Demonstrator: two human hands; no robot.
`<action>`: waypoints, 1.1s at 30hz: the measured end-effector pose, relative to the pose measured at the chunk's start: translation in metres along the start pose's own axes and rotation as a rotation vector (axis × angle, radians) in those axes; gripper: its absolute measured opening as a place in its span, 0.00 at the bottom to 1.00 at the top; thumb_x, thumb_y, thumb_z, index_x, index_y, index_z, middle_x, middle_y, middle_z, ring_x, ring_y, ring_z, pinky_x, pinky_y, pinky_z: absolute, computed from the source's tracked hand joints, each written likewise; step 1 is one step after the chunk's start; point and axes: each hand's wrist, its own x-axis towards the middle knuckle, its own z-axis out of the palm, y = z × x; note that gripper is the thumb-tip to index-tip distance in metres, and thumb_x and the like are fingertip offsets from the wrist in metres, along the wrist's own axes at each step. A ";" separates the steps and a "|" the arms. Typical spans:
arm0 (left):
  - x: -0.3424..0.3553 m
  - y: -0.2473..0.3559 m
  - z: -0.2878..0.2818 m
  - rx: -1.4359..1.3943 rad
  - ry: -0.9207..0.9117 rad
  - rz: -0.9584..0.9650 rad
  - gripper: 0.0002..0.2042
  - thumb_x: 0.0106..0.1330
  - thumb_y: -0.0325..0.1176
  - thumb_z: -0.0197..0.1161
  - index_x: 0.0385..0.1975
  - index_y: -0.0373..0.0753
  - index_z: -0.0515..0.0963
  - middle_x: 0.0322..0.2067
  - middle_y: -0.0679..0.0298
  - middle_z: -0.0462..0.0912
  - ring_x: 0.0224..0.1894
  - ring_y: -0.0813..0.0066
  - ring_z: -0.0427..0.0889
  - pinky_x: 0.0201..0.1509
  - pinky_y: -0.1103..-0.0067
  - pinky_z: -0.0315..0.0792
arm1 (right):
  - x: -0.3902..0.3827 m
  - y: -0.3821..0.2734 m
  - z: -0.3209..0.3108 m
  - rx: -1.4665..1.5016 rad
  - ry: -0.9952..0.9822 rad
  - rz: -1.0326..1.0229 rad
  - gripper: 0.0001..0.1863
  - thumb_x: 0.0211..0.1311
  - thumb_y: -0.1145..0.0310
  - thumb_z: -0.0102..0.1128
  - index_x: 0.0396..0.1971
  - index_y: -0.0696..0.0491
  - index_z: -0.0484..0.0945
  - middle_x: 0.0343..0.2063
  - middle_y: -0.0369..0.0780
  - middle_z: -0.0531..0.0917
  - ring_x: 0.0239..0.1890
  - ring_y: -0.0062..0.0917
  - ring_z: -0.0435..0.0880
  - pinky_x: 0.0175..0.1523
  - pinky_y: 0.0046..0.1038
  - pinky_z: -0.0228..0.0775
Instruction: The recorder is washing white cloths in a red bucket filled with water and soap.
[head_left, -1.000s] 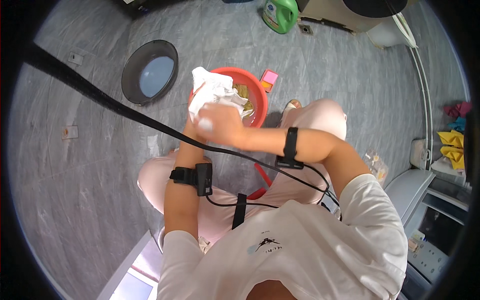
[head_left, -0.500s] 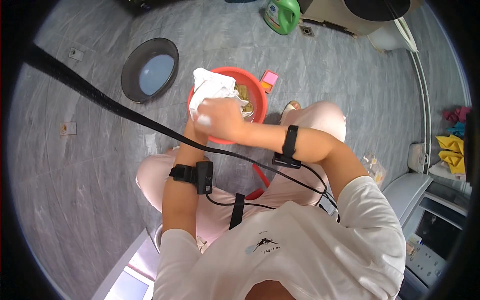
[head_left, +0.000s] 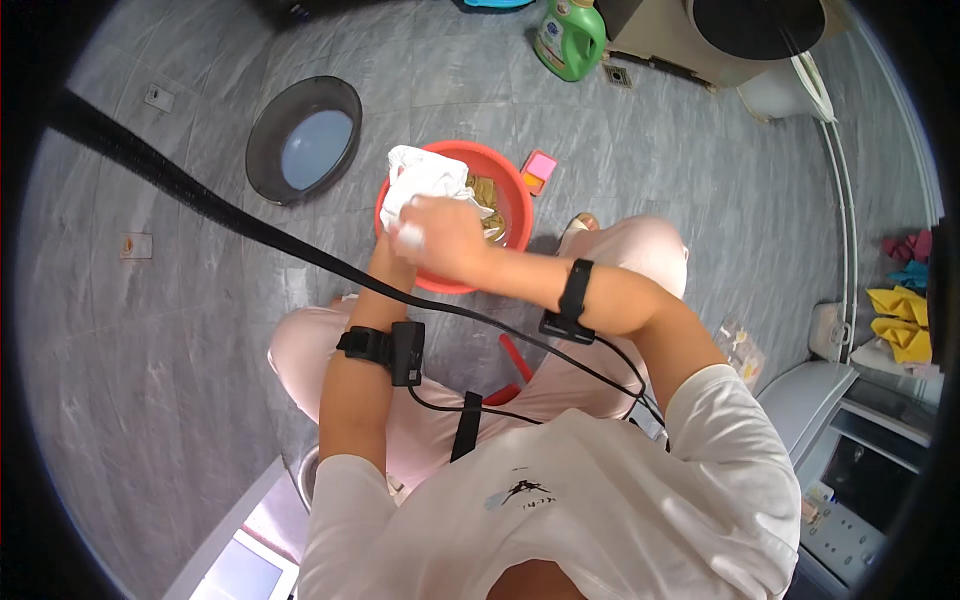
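Observation:
A white cloth [head_left: 425, 172] lies bunched over the left side of a red basin [head_left: 518, 190] on the floor before me. My right hand [head_left: 445, 235] is closed on the cloth near the basin's near left side, its fingers curled in a fist. A small white patch, foam or cloth, shows at its knuckles. Under and beside it is my left hand [head_left: 393, 248], mostly covered by the right, with its fingers hidden against the cloth. An olive-brown cloth [head_left: 483, 192] lies inside the basin, to the right of the white one.
A dark basin [head_left: 262, 150] holding bluish liquid stands at the far left. Beside the red basin sits a small pink-and-orange box [head_left: 538, 170]. A green jug [head_left: 570, 40] stands farther off. Black cables [head_left: 300, 252] cross over my forearms. At the right is a grey appliance [head_left: 815, 395].
The view has shifted slightly, and more of a blue object shows at the top edge. The white cloth's upper fold sits a little lower. Both hands remain together over the basin.

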 end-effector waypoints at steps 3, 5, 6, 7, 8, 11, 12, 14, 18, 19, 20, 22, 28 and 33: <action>-0.001 0.001 0.006 0.024 0.392 0.148 0.19 0.66 0.46 0.47 0.47 0.40 0.73 0.45 0.60 0.78 0.46 0.63 0.78 0.51 0.65 0.73 | 0.003 -0.011 -0.011 -0.034 -0.203 -0.125 0.14 0.48 0.53 0.60 0.22 0.49 0.78 0.22 0.40 0.77 0.27 0.34 0.81 0.30 0.35 0.72; 0.008 -0.001 0.014 0.037 0.645 0.232 0.18 0.66 0.45 0.48 0.46 0.40 0.73 0.43 0.60 0.79 0.45 0.64 0.79 0.50 0.66 0.74 | 0.017 0.011 -0.011 -0.026 -0.113 -0.081 0.14 0.48 0.54 0.60 0.22 0.50 0.78 0.22 0.39 0.77 0.27 0.34 0.81 0.29 0.35 0.72; 0.013 -0.002 0.018 0.043 0.770 0.276 0.17 0.67 0.44 0.48 0.46 0.40 0.73 0.43 0.60 0.79 0.44 0.65 0.79 0.50 0.67 0.74 | 0.023 0.022 -0.010 -0.015 -0.025 -0.038 0.14 0.48 0.54 0.60 0.22 0.50 0.77 0.23 0.39 0.78 0.27 0.35 0.80 0.28 0.35 0.71; 0.024 -0.005 0.036 0.098 0.935 0.323 0.18 0.67 0.45 0.49 0.47 0.39 0.73 0.43 0.59 0.79 0.44 0.65 0.80 0.50 0.69 0.74 | 0.026 0.034 -0.008 0.014 -0.059 0.064 0.17 0.53 0.51 0.55 0.28 0.50 0.80 0.28 0.42 0.81 0.30 0.37 0.80 0.35 0.35 0.73; 0.026 -0.003 0.041 0.095 0.932 0.328 0.18 0.67 0.45 0.49 0.47 0.39 0.73 0.43 0.59 0.79 0.44 0.65 0.80 0.50 0.69 0.74 | 0.030 0.048 -0.007 0.012 -0.062 0.059 0.17 0.53 0.51 0.55 0.28 0.50 0.80 0.28 0.42 0.81 0.30 0.37 0.80 0.35 0.35 0.73; 0.033 0.000 0.043 0.224 0.746 0.356 0.16 0.65 0.41 0.56 0.47 0.37 0.73 0.42 0.60 0.80 0.43 0.68 0.80 0.48 0.73 0.74 | 0.045 0.098 -0.005 0.077 -0.452 0.571 0.24 0.56 0.46 0.50 0.38 0.51 0.81 0.35 0.44 0.82 0.37 0.33 0.81 0.45 0.33 0.71; 0.037 -0.004 0.045 0.219 0.742 0.358 0.16 0.65 0.41 0.56 0.47 0.37 0.73 0.42 0.60 0.80 0.43 0.68 0.80 0.48 0.73 0.74 | 0.051 0.114 -0.009 0.288 -0.569 0.637 0.28 0.57 0.43 0.47 0.44 0.52 0.77 0.40 0.44 0.80 0.41 0.31 0.80 0.49 0.31 0.69; 0.039 -0.011 0.056 0.716 0.895 0.382 0.15 0.63 0.36 0.60 0.47 0.36 0.72 0.41 0.62 0.80 0.42 0.71 0.80 0.46 0.77 0.74 | 0.055 0.115 -0.014 0.499 -0.709 0.692 0.33 0.58 0.40 0.45 0.51 0.54 0.74 0.45 0.45 0.79 0.46 0.29 0.78 0.53 0.30 0.66; 0.021 -0.015 0.036 1.278 0.814 0.200 0.18 0.60 0.32 0.64 0.48 0.35 0.72 0.41 0.62 0.79 0.42 0.80 0.77 0.46 0.80 0.71 | 0.070 0.048 -0.040 0.940 -0.534 1.001 0.45 0.55 0.41 0.52 0.60 0.65 0.57 0.56 0.50 0.69 0.53 0.37 0.72 0.55 0.32 0.65; 0.022 -0.021 0.021 1.510 0.794 0.153 0.18 0.58 0.32 0.66 0.47 0.34 0.72 0.39 0.63 0.80 0.42 0.79 0.77 0.46 0.80 0.71 | 0.064 0.062 -0.032 0.773 -0.519 0.906 0.45 0.53 0.46 0.59 0.60 0.66 0.57 0.55 0.50 0.70 0.53 0.36 0.72 0.56 0.34 0.64; 0.023 -0.028 0.021 1.787 0.793 0.117 0.17 0.56 0.33 0.67 0.43 0.34 0.73 0.38 0.64 0.79 0.43 0.76 0.77 0.48 0.79 0.70 | 0.061 0.066 -0.027 0.611 -0.509 0.813 0.45 0.50 0.52 0.65 0.60 0.67 0.56 0.54 0.51 0.70 0.54 0.35 0.72 0.57 0.36 0.63; 0.023 -0.035 0.023 1.936 0.754 0.100 0.18 0.55 0.34 0.68 0.42 0.35 0.74 0.39 0.62 0.79 0.45 0.74 0.77 0.49 0.79 0.69 | 0.060 0.076 -0.020 0.624 -0.475 0.913 0.44 0.45 0.67 0.71 0.60 0.66 0.56 0.48 0.49 0.75 0.50 0.32 0.76 0.53 0.37 0.68; 0.026 -0.024 0.033 0.824 1.123 0.397 0.20 0.61 0.36 0.61 0.50 0.34 0.70 0.48 0.58 0.76 0.50 0.68 0.76 0.52 0.76 0.70 | 0.065 0.090 -0.015 1.418 -0.171 1.086 0.22 0.49 0.82 0.61 0.47 0.57 0.67 0.35 0.42 0.80 0.36 0.32 0.82 0.40 0.34 0.78; 0.009 -0.007 0.042 0.055 1.000 0.351 0.33 0.65 0.57 0.48 0.60 0.34 0.59 0.60 0.52 0.64 0.61 0.60 0.67 0.63 0.61 0.60 | 0.071 0.050 -0.036 1.692 -0.225 0.985 0.19 0.51 0.84 0.56 0.42 0.54 0.66 0.36 0.43 0.78 0.38 0.32 0.82 0.43 0.37 0.78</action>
